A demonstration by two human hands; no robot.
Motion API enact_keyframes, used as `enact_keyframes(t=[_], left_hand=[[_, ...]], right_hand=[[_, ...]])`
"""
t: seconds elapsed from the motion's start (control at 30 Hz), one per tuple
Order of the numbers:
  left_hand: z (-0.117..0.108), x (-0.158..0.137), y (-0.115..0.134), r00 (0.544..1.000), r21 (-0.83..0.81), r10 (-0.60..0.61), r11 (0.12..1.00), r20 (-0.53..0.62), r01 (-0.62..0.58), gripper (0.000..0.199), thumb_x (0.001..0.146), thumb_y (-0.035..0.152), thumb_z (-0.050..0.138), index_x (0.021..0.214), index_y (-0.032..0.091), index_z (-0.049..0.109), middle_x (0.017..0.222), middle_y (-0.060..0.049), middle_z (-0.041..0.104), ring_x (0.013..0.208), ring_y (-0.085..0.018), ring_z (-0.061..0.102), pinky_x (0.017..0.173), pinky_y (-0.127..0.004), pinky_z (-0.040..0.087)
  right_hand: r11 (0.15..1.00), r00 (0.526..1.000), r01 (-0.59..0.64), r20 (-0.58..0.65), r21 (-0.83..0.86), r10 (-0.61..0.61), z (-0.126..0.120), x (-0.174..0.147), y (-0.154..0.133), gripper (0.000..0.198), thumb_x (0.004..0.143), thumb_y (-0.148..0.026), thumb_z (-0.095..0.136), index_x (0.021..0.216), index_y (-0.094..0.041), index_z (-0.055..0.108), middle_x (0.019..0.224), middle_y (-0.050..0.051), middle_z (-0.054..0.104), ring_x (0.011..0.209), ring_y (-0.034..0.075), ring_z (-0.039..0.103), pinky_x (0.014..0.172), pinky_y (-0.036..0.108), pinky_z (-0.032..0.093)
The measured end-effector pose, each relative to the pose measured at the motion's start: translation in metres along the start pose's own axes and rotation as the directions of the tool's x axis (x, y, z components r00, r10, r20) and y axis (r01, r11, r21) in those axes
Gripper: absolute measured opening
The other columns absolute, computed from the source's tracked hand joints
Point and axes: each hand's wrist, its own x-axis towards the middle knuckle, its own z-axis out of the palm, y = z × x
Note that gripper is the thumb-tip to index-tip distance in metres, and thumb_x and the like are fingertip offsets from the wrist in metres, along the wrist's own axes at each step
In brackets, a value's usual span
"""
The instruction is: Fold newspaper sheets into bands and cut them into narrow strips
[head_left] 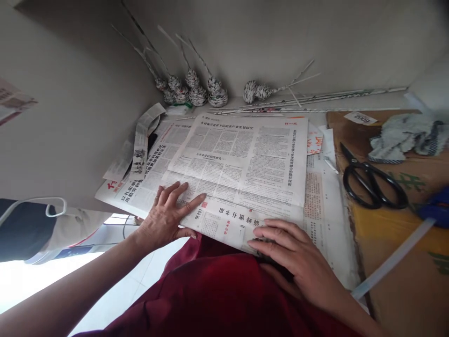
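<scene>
A newspaper sheet [217, 145] printed in Chinese lies on other papers, its near part folded over towards me. My left hand [168, 210] rests on the near left of the sheet with its fingers spread and the thumb at the front edge. On the near right, my right hand [291, 248] lays its stretched fingers over the folded edge. Its thumb is lower, by the dark red clothing [210, 295], and I cannot tell whether it touches the paper's underside.
Several woven paper gourd shapes [217, 92] stand along the back wall, and one gourd shape [257, 91] lies on its side. Thin rolled paper sticks [336, 97] lie beside it. At right, black-handled scissors [373, 185] and a crumpled cloth [407, 138] rest on cardboard [396, 285].
</scene>
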Motion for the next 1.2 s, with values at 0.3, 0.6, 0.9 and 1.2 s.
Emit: enact_keyframes(t=[0.3, 0.6, 0.9, 1.2], left_hand=[[-0.001, 0.002, 0.002, 1.000, 0.019, 0.007, 1.000, 0.006, -0.007, 0.100, 0.070, 0.086, 0.052, 0.157, 0.047, 0.022, 0.150, -0.019, 0.029, 0.138, -0.052, 0.032, 0.106, -0.079, 0.027], [0.006, -0.004, -0.006, 0.998, 0.004, 0.028, 1.000, -0.052, -0.028, 0.104, 0.067, 0.088, 0.054, 0.157, 0.047, 0.023, 0.154, -0.020, 0.033, 0.139, -0.054, 0.036, 0.107, -0.080, 0.027], [0.008, -0.016, -0.036, 0.975, -0.044, 0.141, 0.988, -0.171, -0.151, 0.116, 0.084, 0.083, 0.037, 0.161, 0.004, -0.001, 0.157, -0.023, 0.041, 0.146, -0.037, 0.038, 0.120, -0.053, 0.030], [0.021, -0.018, -0.029, 0.975, 0.016, 0.111, 0.994, -0.192, -0.110, 0.116, 0.086, 0.085, 0.026, 0.159, -0.002, 0.003, 0.161, -0.026, 0.029, 0.149, -0.039, 0.030, 0.121, -0.059, 0.022]], right_hand=[[0.993, 0.997, 0.055, -0.040, -0.108, -0.060, 0.006, -0.001, 0.005, 0.022, 0.096, -0.026, 0.063, 0.118, -0.029, 0.065, 0.111, -0.001, 0.075, 0.117, 0.023, 0.059, 0.092, 0.040, 0.056], [0.982, 0.989, -0.118, -0.103, -0.150, 0.103, 0.009, 0.025, -0.016, 0.015, 0.091, -0.021, 0.067, 0.103, -0.031, 0.069, 0.092, -0.001, 0.075, 0.093, 0.020, 0.065, 0.078, 0.036, 0.056], [0.914, 0.919, -0.358, 0.103, -0.190, 0.381, 0.035, 0.122, -0.068, 0.035, 0.096, -0.033, 0.059, 0.130, -0.023, 0.061, 0.126, 0.007, 0.066, 0.120, 0.025, 0.053, 0.102, 0.045, 0.048], [0.877, 0.826, -0.404, 0.309, -0.259, 0.472, 0.066, 0.218, -0.081, 0.024, 0.087, -0.033, 0.061, 0.107, -0.020, 0.067, 0.106, 0.007, 0.074, 0.095, 0.023, 0.067, 0.077, 0.034, 0.051]])
